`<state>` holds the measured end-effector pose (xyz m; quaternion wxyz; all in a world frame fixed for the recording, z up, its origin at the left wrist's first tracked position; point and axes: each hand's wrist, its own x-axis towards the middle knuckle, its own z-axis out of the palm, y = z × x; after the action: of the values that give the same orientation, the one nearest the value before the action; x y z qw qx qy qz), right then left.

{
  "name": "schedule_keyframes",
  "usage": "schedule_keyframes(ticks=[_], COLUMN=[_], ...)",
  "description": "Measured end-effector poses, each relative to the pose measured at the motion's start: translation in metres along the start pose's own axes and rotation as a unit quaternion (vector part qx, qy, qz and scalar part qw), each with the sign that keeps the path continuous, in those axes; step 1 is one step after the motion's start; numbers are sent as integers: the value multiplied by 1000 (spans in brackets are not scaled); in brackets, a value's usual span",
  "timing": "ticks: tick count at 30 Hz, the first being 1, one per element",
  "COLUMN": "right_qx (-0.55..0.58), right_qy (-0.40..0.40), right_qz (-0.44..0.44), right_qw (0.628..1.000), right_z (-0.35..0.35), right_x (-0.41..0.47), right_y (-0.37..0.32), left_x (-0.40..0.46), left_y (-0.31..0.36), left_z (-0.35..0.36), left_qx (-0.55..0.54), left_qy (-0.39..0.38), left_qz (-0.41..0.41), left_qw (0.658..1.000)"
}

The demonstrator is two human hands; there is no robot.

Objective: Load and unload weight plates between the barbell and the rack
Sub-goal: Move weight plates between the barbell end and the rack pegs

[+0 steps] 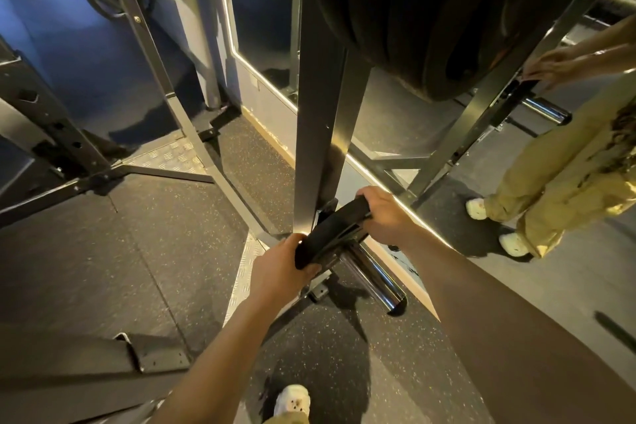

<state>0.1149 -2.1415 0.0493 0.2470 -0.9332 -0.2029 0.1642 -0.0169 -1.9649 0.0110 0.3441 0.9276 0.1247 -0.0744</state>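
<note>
Low on the rack's upright post (pixel 315 134), a small black weight plate (pixel 332 229) sits on the chrome peg (pixel 371 277), gripped at opposite edges between the left hand (pixel 278 272) and right hand (pixel 385 217).

The person's forearms (pixel 220 348) are bare with no sleeves in view, and below them show a white perforated clog-style shoe (pixel 292 399) and a strip of olive-khaki trouser (pixel 287 419).

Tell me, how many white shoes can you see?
3. One shoe at the bottom edge, below the arms. Two in the mirror on the right: one farther up, one nearer. Others may be hidden.
</note>
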Motion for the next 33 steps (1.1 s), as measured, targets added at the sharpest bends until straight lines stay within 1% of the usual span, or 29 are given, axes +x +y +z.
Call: schedule_keyframes(ticks=[2,5,9,11,12,13,14,15,16,17,18,19,21,23,25,27,29,31,33], right_qx=[-16,-80,-136,-188,-215,-225,-223,-235,-269,-307,-331,-331,-285,-260,-290,-323,-345,-352,-358], right_qy=[30,118,146,156,128,79,27,-6,-20,-27,-34,-34,-16,0,4,9,18,16,11], right_qz=[-3,-31,-51,-112,-128,-125,-109,-89,-79,-76,-78,-75,-53,-39,-41,-39,-47,-60,-67], right_qw=[999,989,979,963,960,963,968,968,960,948,940,940,957,965,956,946,937,934,931], right_z=[7,20,24,20,14,6,-3,-13,-22,-26,-26,-23,-11,-4,1,4,6,8,10], right_x=[-3,-9,-14,-13,-12,-11,-10,-8,-6,-5,-4,-4,-5,-6,-10,-17,-26,-35,-43], right_y=[-2,-3,-4,-2,-4,-7,-10,-11,-11,-10,-8,-7,-7,-12,-16,-26,-36,-46,-54], left_x=[5,17,20,15,12,9,5,2,-2,-4,-6,-6,-1,3,8,14,18,17,11], left_y=[9,19,14,9,5,0,-4,-9,-14,-17,-19,-22,-25,-23,-12,8,27,35,31], left_z=[-1,5,15,17,19,22,27,34,39,42,43,42,36,26,18,10,6,6,11], left_qx=[-27,-36,-24,-49,-74,-111,-159,-209,-243,-255,-250,-238,-194,-188,-187,-112,-3,51,54], left_qy=[-4,-39,-33,-34,-34,-34,-36,-36,-34,-30,-31,-34,-49,-64,-54,-24,-1,-10,-28], left_qz=[10,-15,-49,-55,-59,-69,-80,-91,-96,-99,-104,-105,-93,-75,-62,-28,22,23,-15], left_qw=[1000,998,998,997,995,991,983,973,965,961,962,965,975,977,979,993,1000,998,998])
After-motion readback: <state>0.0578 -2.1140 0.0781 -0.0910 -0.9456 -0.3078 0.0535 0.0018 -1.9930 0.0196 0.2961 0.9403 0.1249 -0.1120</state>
